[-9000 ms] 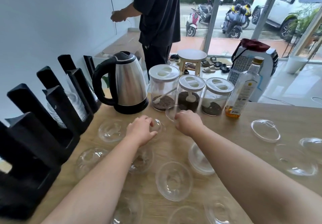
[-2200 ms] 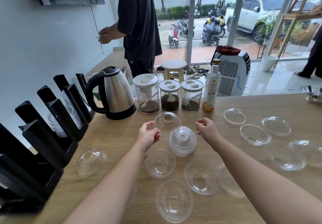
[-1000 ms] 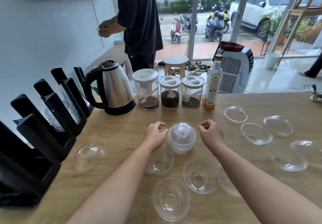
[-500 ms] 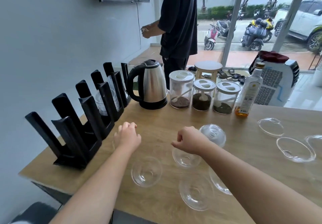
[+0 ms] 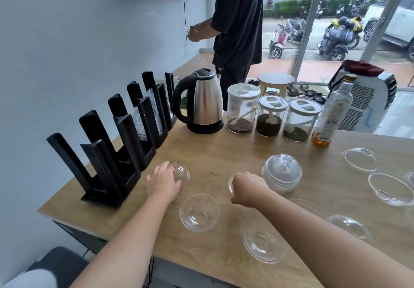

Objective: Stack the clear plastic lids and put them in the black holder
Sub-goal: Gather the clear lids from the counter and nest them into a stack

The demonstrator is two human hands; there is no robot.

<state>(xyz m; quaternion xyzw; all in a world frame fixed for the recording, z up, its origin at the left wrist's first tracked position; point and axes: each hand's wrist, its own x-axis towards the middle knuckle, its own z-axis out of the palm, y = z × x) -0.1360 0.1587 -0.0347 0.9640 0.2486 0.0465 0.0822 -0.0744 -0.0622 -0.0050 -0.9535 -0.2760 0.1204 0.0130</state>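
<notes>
A stack of clear dome lids (image 5: 281, 173) stands dome up in the middle of the wooden table (image 5: 224, 153). My left hand (image 5: 162, 181) grips a single clear lid (image 5: 182, 173) near the black holder (image 5: 116, 144). My right hand (image 5: 248, 187) is closed on the rim of another clear lid (image 5: 233, 181), just left of the stack. Loose lids lie upturned in front of me (image 5: 199, 212) (image 5: 264, 240) and to the right (image 5: 389, 188) (image 5: 359, 159). The holder's far slots hold several lids (image 5: 143, 119).
An electric kettle (image 5: 202, 106), three jars (image 5: 268, 115) and a bottle (image 5: 331, 113) line the table's far edge. A person (image 5: 237, 23) stands beyond the table. The holder runs along the left edge by the wall.
My view has swung left toward the holder. My left hand has taken hold of a lid near the holder, and my right hand has closed on a lid beside the stack.
</notes>
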